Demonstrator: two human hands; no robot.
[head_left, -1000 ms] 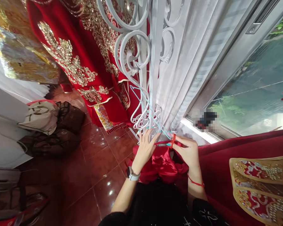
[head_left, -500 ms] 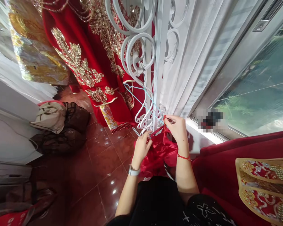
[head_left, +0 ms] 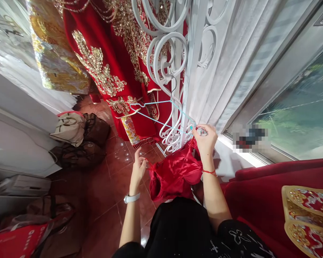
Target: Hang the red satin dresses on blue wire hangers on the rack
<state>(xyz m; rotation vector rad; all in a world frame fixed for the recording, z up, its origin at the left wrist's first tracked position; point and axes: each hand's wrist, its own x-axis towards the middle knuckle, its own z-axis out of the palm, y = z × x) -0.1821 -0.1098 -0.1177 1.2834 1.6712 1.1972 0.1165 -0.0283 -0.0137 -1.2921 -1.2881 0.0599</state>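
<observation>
A shiny red satin garment (head_left: pixel 174 172) with thin straps hangs in front of my body. My right hand (head_left: pixel 206 140) pinches the right end of a light-blue wire clothes hanger (head_left: pixel 153 118), with a garment strap running down just below the fingers. The hanger's metal hook reaches up beside the white scrolled metal rack (head_left: pixel 168 68); whether it is hooked there, I cannot tell. Lower left, my left hand (head_left: pixel 139 167) grips the other red strap between thumb and fingers, its index finger stretched up. That hand is apart from the hanger's left end.
Red gowns with gold embroidery (head_left: pixel 97 68) hang behind the rack. Brown and cream bags (head_left: pixel 88 139) lie on the red tiled floor (head_left: pixel 118 193). White curtains (head_left: pixel 220 71) and a window stand at right, above dark red cloth (head_left: pixel 253 190) with embroidered pieces.
My left hand has moved left and down, drawing its strap away from the hanger. The garment is spread wider. My right hand stays at the hanger's right end.
</observation>
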